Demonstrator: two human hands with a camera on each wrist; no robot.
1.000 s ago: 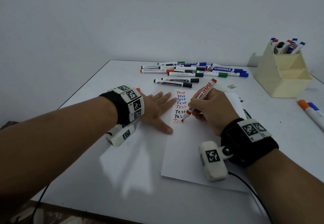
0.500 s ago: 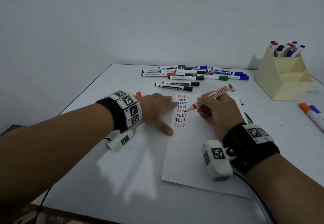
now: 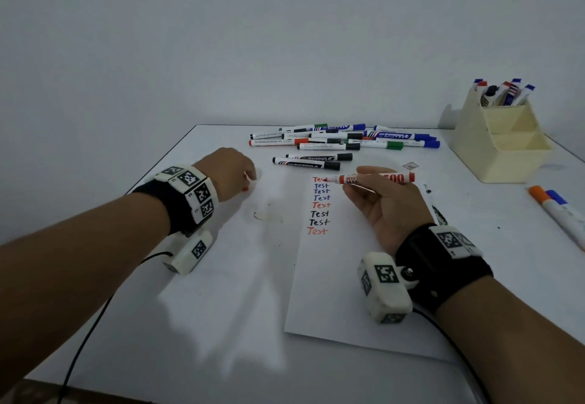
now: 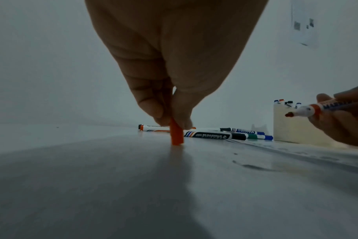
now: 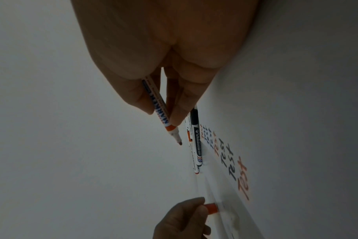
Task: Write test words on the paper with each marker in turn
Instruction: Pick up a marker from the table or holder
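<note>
Pinching orange cap (image 4: 176, 135) upright, left fingers (image 4: 151, 103); table (image 4: 112, 186) beneath.

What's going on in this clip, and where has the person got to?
A person is testing markers on a sheet of paper, which already carries eight lines of "Test" in red, blue and black. The right hand holds an uncapped red marker lifted off the sheet, tip pointing left. The left hand pinches the red cap standing on the table, left of the paper. More markers lie behind, others in a cream holder.
</note>
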